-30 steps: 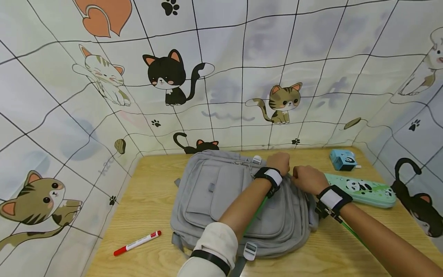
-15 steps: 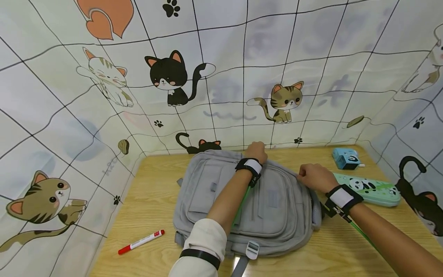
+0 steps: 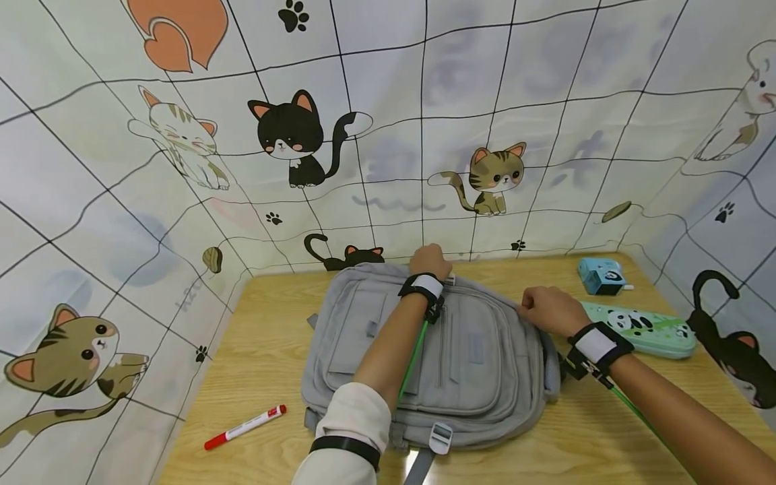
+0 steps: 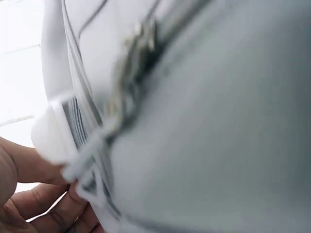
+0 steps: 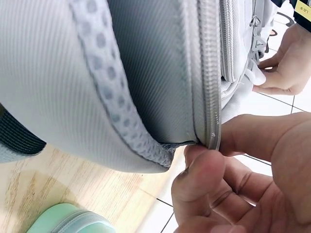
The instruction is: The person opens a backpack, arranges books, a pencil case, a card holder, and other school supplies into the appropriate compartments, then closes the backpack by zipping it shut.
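A grey backpack (image 3: 479, 364) lies flat on the wooden table, its zipped front pockets facing up. At its far edge my left hand (image 3: 432, 261) pinches a zipper pull (image 4: 87, 160), beside a white buckle (image 4: 51, 133); the fingertips are partly hidden behind the pull. Farther right, my right hand (image 3: 553, 310) holds the bag's edge, thumb and fingers pinching the fabric along the zipper (image 5: 210, 97). A mesh-trimmed side pocket (image 5: 109, 73) gapes next to that zipper.
A mint pencil case (image 3: 642, 330) with pandas lies right of my right hand, and a blue pencil sharpener (image 3: 601, 276) stands behind it. A red-and-white marker (image 3: 245, 428) lies at the front left. Cat-printed cloth walls (image 3: 388, 81) enclose the table (image 3: 254, 337).
My left hand has moved left along the backpack's far edge, away from my right hand. The right hand has shifted slightly right and still grips the edge.
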The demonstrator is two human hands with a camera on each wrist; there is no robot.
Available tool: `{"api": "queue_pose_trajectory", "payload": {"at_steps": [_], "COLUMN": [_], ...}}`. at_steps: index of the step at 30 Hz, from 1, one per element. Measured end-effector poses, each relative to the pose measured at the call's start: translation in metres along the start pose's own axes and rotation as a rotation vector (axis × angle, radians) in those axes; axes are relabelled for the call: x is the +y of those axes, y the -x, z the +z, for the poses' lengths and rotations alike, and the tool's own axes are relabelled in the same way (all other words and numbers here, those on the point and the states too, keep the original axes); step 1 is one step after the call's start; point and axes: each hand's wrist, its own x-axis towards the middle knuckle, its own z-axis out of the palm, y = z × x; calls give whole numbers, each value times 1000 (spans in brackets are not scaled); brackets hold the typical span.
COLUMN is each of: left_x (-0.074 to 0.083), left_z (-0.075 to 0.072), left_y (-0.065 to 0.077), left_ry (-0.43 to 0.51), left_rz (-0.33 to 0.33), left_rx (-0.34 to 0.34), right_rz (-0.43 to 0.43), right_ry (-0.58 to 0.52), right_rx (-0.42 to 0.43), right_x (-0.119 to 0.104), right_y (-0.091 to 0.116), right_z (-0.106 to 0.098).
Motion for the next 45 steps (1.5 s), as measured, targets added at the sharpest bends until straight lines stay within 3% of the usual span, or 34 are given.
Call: {"api": "queue_pose_trajectory", "payload": {"at_steps": [2,5,11,16,35,41,45], "left_x": [-7,-16,-24,-27,-36,-42,-52], "left_z": [-2,-4,-15,-21,-17,-19,-20], "left_y": [-2,-5,-4,-2,-1,-3,-8], "left_ry": [-70,-100,26,63,124,136,75], "left_rz": [-15,-69,-135,-167,-99,-66,27], "left_rx": [13,10,-8,-6,66,-18,-100], "right_rz": [5,11,12,13,8,-8,-28], "right_ry": [1,4,10,8,18,26,33], "right_rx": [-5,-12,0,-15,1,19,15], "right_x": [1,3,7,5,5,7,4], "right_y": [-2,-4,-3,-4,0,-5,-7], "right_z": [0,0,-2,-1,-4,-3,-6]}}
